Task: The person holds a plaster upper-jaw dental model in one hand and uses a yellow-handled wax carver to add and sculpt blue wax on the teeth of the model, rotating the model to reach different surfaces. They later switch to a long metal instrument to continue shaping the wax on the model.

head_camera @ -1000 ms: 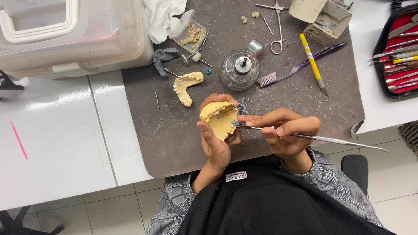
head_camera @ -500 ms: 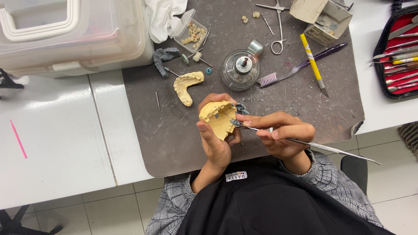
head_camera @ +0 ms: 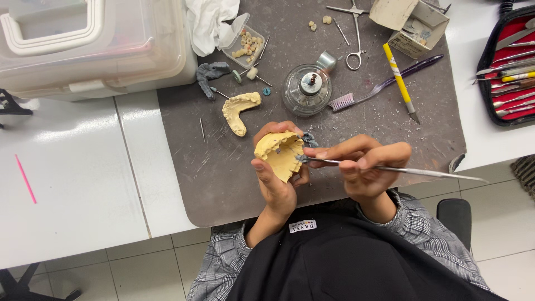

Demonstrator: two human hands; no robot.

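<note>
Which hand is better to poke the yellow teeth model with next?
Probably the right hand: it already holds the thin metal tool, whose tip sits at the yellow teeth model. The left hand is busy gripping the model.

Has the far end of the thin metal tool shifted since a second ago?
Yes. The metal tool in the right hand has its far end lower, dropped toward the mat's near edge.

Dental cast (head_camera: 278,153) in left hand (head_camera: 276,181), glass burner (head_camera: 307,89) behind
</note>
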